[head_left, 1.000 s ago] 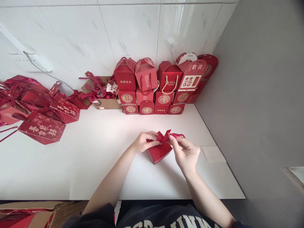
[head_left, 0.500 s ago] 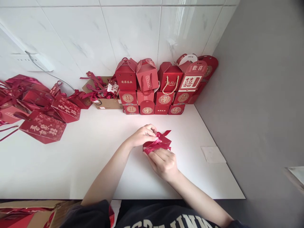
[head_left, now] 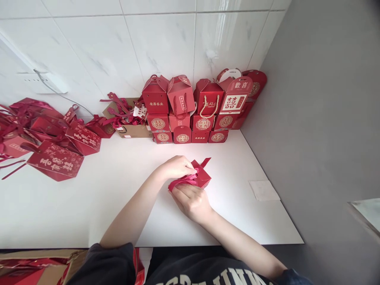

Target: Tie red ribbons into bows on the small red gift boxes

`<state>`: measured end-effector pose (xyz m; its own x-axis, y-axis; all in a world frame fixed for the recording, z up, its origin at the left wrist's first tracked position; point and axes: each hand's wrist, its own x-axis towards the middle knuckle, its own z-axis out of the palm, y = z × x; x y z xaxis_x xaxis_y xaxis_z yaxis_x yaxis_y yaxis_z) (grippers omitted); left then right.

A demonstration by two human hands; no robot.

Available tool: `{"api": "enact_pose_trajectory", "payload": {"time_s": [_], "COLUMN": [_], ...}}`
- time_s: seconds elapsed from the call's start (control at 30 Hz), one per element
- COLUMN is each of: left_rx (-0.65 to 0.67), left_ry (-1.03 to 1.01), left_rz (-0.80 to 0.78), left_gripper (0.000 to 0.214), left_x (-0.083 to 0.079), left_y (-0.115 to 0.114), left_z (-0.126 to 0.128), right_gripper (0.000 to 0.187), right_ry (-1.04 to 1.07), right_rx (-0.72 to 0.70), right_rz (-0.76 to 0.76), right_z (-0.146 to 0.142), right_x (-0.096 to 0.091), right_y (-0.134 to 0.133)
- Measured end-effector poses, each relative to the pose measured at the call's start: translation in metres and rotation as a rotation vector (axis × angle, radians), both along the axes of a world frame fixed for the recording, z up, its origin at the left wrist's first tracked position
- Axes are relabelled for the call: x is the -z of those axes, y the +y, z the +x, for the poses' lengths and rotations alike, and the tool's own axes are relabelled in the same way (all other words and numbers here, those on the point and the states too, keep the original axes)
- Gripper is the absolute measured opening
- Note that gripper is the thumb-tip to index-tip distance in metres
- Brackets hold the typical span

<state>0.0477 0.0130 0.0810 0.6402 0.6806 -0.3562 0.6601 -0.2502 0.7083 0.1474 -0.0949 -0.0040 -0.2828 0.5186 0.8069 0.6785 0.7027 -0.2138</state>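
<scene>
A small red gift box rests on the white table in front of me, partly covered by my hands. Shiny dark-pink ribbon runs across its top, and one tail sticks out at the far right. My left hand reaches over from the left, its thumb and fingers pinched on the ribbon near the middle of the box. On the near side, my right hand has its fingers closed on the ribbon towards the left. Its fingertips are partly hidden beneath the ribbon.
Red boxes stand stacked against the tiled wall. Left of them is a cardboard box of ribbons and tags. Ribboned red boxes lie at far left. A pale square lies by the grey partition. An open carton stands below the front edge.
My right hand has moved left, drawing the ribbon with it. The left hand has closed into a tighter pinch, and the box has turned slightly, with more of its right side showing.
</scene>
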Motion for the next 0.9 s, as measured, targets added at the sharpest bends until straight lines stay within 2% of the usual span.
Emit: {"api": "enact_pose_trajectory", "payload": {"time_s": [0.13, 0.33, 0.5, 0.6, 0.77, 0.83, 0.9], "left_rx": [0.012, -0.026, -0.066, -0.03, 0.049, 0.049, 0.046], "left_ry": [0.022, -0.028, -0.083, -0.091, -0.062, -0.067, -0.07], "left_rz": [-0.118, -0.338, -0.438, -0.505, -0.442, -0.41, -0.384], "left_gripper": [0.036, 0.042, 0.032, 0.028, 0.023, 0.02, 0.018], "left_x": [0.0, 0.008, 0.009, 0.009, 0.014, 0.017, 0.019], "left_y": [0.001, 0.003, 0.0, 0.0, 0.008, 0.012, 0.016], "left_z": [0.004, 0.007, 0.004, 0.002, -0.001, -0.002, -0.003], "right_gripper": [0.016, 0.021, 0.018, 0.015, 0.015, 0.018, 0.019], "right_ry": [-0.001, -0.143, -0.145, -0.154, -0.243, -0.163, 0.0], "right_rx": [-0.058, -0.119, -0.179, -0.221, -0.363, -0.44, -0.44], "right_rz": [0.024, 0.008, -0.069, -0.085, -0.095, -0.128, -0.213], "right_z": [-0.009, -0.018, -0.017, -0.016, -0.009, 0.002, 0.022], "right_x": [-0.003, -0.001, 0.003, 0.003, -0.006, -0.017, -0.029], "right_y": [0.0, 0.005, 0.016, 0.021, 0.019, 0.019, 0.025]}}
